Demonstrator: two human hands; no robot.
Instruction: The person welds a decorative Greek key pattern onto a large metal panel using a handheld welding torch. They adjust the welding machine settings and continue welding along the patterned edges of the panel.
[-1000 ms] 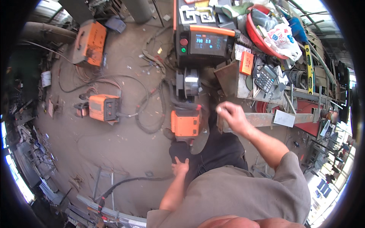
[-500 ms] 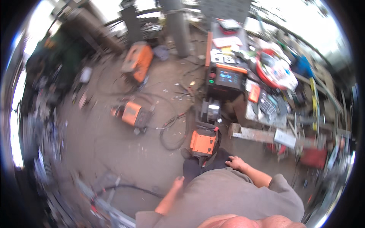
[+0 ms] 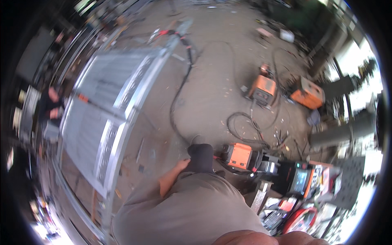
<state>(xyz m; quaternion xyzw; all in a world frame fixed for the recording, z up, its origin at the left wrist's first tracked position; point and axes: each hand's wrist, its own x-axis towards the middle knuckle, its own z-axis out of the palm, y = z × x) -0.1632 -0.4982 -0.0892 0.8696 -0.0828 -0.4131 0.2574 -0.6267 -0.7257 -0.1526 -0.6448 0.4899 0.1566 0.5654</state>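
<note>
My left hand (image 3: 182, 164) hangs by my dark trouser leg (image 3: 201, 157). It is small and blurred, so its finger pose and anything in it cannot be made out. My right hand is not in view. Just right of my leg stands an orange and black box-shaped machine (image 3: 239, 156) with cables. Beyond it is a black and orange machine with a lit display (image 3: 300, 180). To my left a large grey metal panel in a frame (image 3: 109, 77) reaches across the floor, with a black cable (image 3: 178, 98) between it and my foot.
Two more orange machines, a smaller one (image 3: 263, 87) and a larger one (image 3: 309, 93), stand on the floor ahead right. A coiled cable (image 3: 234, 122) lies near them. A red basin (image 3: 300, 220) holds clutter at lower right. Another person (image 3: 52, 104) is beyond the panel at far left.
My view has swung left. The metal panel and the other person have come into view, the orange machines have shifted right, and my right hand has left the picture.
</note>
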